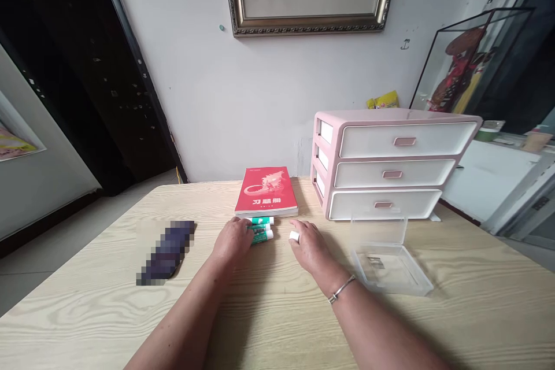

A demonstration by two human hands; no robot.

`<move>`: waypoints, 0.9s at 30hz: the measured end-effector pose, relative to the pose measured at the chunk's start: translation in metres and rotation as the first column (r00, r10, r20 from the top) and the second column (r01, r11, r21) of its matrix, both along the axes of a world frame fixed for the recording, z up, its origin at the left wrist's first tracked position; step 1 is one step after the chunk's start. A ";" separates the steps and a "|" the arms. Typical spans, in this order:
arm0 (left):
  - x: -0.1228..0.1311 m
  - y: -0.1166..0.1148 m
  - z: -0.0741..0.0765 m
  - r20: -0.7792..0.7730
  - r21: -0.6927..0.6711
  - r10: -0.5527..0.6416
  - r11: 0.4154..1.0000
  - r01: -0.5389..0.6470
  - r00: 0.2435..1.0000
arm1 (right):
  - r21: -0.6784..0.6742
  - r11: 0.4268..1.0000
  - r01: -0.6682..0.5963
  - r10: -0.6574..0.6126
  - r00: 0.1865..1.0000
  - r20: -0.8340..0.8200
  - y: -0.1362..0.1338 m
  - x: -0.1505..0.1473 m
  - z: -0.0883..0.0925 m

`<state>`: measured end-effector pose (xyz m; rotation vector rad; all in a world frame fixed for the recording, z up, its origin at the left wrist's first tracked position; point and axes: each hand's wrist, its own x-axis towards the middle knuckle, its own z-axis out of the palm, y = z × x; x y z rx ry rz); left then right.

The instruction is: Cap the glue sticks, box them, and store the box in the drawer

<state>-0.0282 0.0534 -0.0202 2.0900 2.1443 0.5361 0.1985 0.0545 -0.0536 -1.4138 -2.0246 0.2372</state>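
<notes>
Several green-and-white glue sticks lie side by side on the table, just in front of a red book. My left hand is closed around their left ends, and its fingertips are partly hidden. To the right of them, my right hand is curled low over the table. A white cylindrical end pokes out from its fingers; it looks like the end of another glue stick, the rest being covered by the hand. An open clear plastic box stands right of my right hand, its lid raised at the back.
A pink-and-white drawer unit stands at the back right, with a yellow packet behind its top. A dark, pixelated object lies on the left of the wooden table. Behind is a wall with a framed picture.
</notes>
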 end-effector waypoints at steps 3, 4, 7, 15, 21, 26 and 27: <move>-0.004 0.003 0.004 0.018 -0.064 0.029 0.998 -0.028 0.999 | 0.009 1.000 0.020 -0.020 1.000 -0.006 -0.001 0.000 0.003; -0.004 0.004 0.004 0.029 -0.080 0.043 0.996 -0.041 0.999 | 0.010 0.999 0.034 -0.034 0.999 -0.012 -0.001 0.000 0.003; -0.007 0.005 0.004 0.082 -0.110 0.068 0.992 -0.059 0.994 | 0.018 0.997 0.071 -0.071 0.997 -0.029 -0.001 0.000 0.004; -0.017 0.005 -0.002 0.312 -0.070 0.018 0.998 0.004 0.950 | 0.046 0.995 0.087 -0.085 0.996 -0.034 0.002 0.000 0.002; -0.018 -0.004 0.002 0.537 0.089 -0.018 0.995 -0.035 0.844 | 0.178 0.979 0.100 -0.099 0.995 -0.016 -0.002 0.000 0.007; -0.014 -0.012 0.017 0.847 0.241 -0.157 0.965 -0.102 0.509 | 0.266 0.960 0.084 -0.071 0.996 -0.058 -0.003 -0.002 0.009; -0.013 -0.014 0.020 0.913 0.268 -0.205 0.954 -0.138 0.351 | 0.280 0.956 0.083 -0.062 0.994 -0.085 -0.004 -0.002 0.010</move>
